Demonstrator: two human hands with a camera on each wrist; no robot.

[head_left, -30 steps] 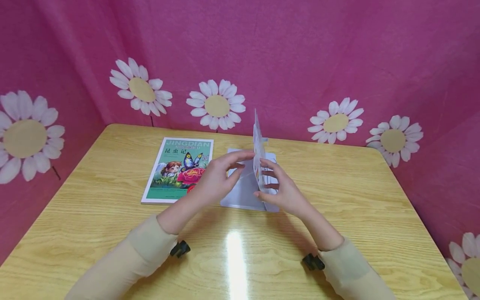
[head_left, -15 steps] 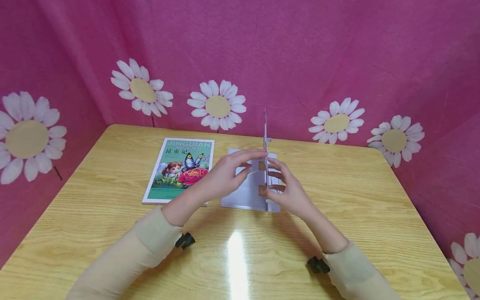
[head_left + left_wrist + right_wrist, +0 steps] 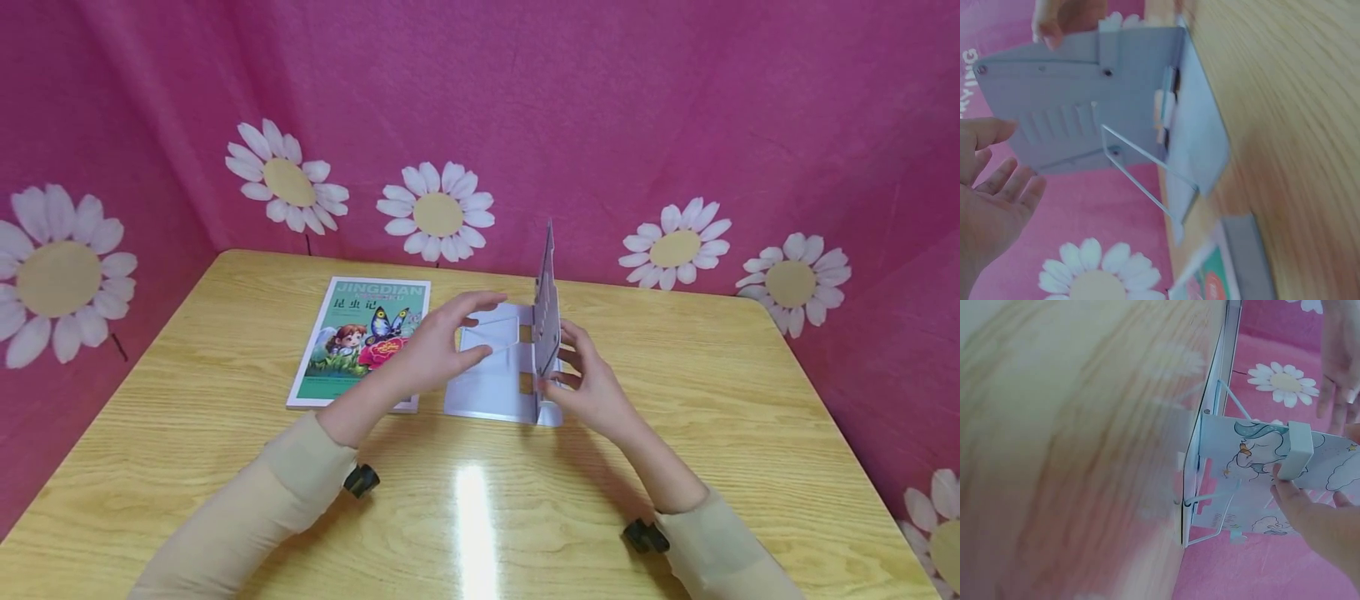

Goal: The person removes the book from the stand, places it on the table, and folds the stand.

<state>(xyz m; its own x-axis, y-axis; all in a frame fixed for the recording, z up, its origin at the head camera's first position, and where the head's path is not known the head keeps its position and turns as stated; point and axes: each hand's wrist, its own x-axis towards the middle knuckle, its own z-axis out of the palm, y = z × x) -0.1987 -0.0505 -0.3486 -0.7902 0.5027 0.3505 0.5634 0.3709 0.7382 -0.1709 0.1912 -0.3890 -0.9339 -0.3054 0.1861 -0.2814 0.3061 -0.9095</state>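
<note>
A folding book stand has its flat base (image 3: pixel 491 390) on the table, with its back panel (image 3: pixel 549 308) raised and tipped slightly right. My right hand (image 3: pixel 594 392) holds the panel's near edge, thumb at the edge and fingers on the printed front (image 3: pixel 1257 450), beside a white clip (image 3: pixel 1298 449). On the panel's plain rear side, my left hand (image 3: pixel 435 346) is spread in the air over the base, apart from the panel. A wire support (image 3: pixel 1150 157) slants up from the base toward the slotted rear side in the left wrist view.
Left of the stand lies a paperback book (image 3: pixel 318 392) with a green cartoon cover, partly behind my left forearm. The wooden table (image 3: pixel 712 400) meets a pink flowered curtain (image 3: pixel 570 108) at its back edge.
The panel has swung from leaning left, through vertical, to tilting right. My left hand has come away from it leftward, while my right hand has moved a little right with it.
</note>
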